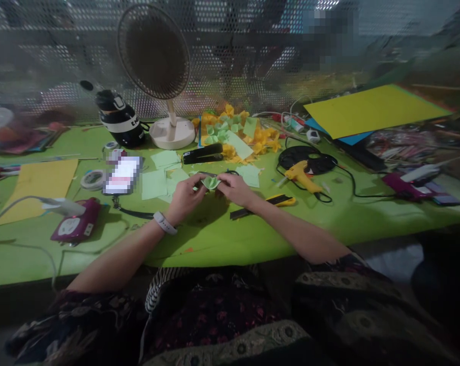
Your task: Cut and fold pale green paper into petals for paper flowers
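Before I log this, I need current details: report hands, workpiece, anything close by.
Left hand, right hand: both pinching. Curled green paper: held between them. Close by: yellow cutter near right hand, black stapler beyond both.

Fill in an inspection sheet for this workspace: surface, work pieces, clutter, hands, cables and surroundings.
Surface: green tabletop, bare strip along the near edge.
Work pieces: curled green paper in hand; pale green sheets nearby; paper heap behind.
Clutter: stapler, cutter, glue gun, phone.
Hands: left hand and right hand both hold the curled green paper.
Cables: black cord at right, grey cable at left.
Surroundings: fan, perforated screen behind.
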A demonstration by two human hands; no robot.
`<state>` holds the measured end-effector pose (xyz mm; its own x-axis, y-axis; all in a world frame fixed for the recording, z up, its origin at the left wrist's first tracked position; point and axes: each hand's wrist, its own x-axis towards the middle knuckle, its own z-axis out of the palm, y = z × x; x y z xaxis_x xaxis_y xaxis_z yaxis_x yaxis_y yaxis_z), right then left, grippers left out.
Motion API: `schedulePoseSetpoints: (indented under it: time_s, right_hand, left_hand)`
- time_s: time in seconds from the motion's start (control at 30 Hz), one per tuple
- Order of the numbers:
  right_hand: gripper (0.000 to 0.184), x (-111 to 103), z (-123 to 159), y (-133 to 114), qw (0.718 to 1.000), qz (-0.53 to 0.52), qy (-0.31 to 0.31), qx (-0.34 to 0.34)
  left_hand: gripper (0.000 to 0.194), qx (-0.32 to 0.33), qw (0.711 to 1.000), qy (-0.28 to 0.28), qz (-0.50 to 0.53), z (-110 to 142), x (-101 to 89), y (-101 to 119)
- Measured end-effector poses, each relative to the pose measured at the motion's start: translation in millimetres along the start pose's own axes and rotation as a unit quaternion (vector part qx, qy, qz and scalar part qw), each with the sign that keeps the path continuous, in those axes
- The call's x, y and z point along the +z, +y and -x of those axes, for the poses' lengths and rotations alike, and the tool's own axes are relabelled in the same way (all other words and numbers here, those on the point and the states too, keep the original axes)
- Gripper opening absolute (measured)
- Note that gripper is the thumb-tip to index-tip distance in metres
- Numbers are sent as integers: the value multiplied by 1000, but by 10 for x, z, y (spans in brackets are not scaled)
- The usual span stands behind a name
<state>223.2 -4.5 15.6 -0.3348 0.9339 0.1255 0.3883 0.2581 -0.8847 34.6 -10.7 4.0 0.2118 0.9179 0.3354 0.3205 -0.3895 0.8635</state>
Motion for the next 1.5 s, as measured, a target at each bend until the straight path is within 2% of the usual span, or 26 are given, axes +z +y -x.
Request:
schedulePoseSetpoints:
  time_s: [0.13, 0.37, 0.6, 0.73, 0.77, 0.83, 0.93, 1.0, 1.1, 1.2, 1.37, 1.5]
  right_hand:
    - [14, 19, 2, -6, 999, -28, 9, 14]
    - [19, 94, -7, 9, 995, -86, 3, 42]
    - [26, 184, 2, 20, 997, -72, 14, 34]
    - [29, 174, 9, -23, 987, -138, 4, 80]
    - [29, 166, 10, -41, 980, -173, 2, 102]
    - [29, 144, 9, -82, 960, -240, 7, 147]
    - [33, 105, 12, -149, 941, -279, 33, 189]
    - [37, 87, 18, -192, 939, -276, 52, 198]
    - [37, 89, 28, -241, 943, -264, 71, 190]
    - [33, 131, 37, -242, 953, -239, 75, 169]
    - [28, 209, 42, -114, 981, -156, 43, 102]
    - [24, 226, 51, -42, 993, -96, 39, 65]
  left_hand:
    - [22, -32, 999, 14, 20, 16, 15, -1]
    - [16, -20, 998, 27, -47, 16, 33, 18]
    - [24, -40, 998, 32, -48, 26, 43, 67]
    - [16, -34, 998, 36, -28, 4, 34, 47]
    - [12, -27, 998, 47, -20, -9, 27, 40]
    - [19, 2, 996, 86, -23, -42, 7, 24]
    - [22, 98, 981, 139, -91, -79, -29, -2]
    - [13, 163, 966, 141, -143, -78, -41, -15]
    - [14, 209, 953, 111, -189, -44, -32, -23]
    - [23, 216, 952, 95, -195, -13, -9, -30]
    - [9, 200, 954, 104, -197, -31, 14, -87]
    - [4, 191, 961, 105, -169, -58, 25, -152]
